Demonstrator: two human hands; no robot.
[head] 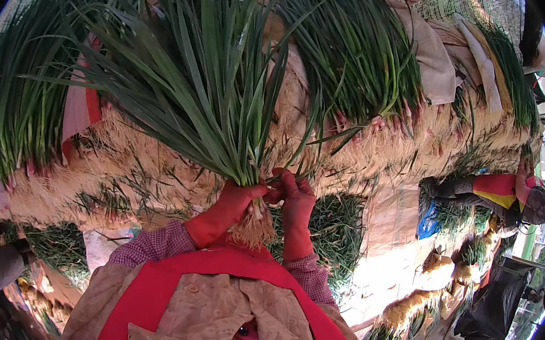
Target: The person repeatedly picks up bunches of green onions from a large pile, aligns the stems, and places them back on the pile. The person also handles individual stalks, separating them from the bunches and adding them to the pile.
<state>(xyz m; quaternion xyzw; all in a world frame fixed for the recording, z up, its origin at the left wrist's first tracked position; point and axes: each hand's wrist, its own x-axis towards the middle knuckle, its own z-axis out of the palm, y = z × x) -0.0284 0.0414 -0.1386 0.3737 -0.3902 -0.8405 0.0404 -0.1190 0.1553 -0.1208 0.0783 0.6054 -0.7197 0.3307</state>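
Observation:
My left hand [231,210], in a red-orange rubber glove, is closed around the lower stems of a bunch of green onions [210,94]. The bunch's long dark green leaves fan out away from me, and its pale roots [254,228] hang between my hands near my red apron. Close beside it on the right, my right hand [294,199], gloved alike, has thumb and fingers pinched together at a thin leaf or stalk beside the bunch. Whether that leaf belongs to the bunch cannot be told.
More green onions lie on the heap at the left [27,89] and upper right [364,55], beside sacking [429,57]. Loose trimmed leaves [335,236] lie below the heap. A person in a red and yellow garment [499,189] bends at the right; a grey shape shows lower left.

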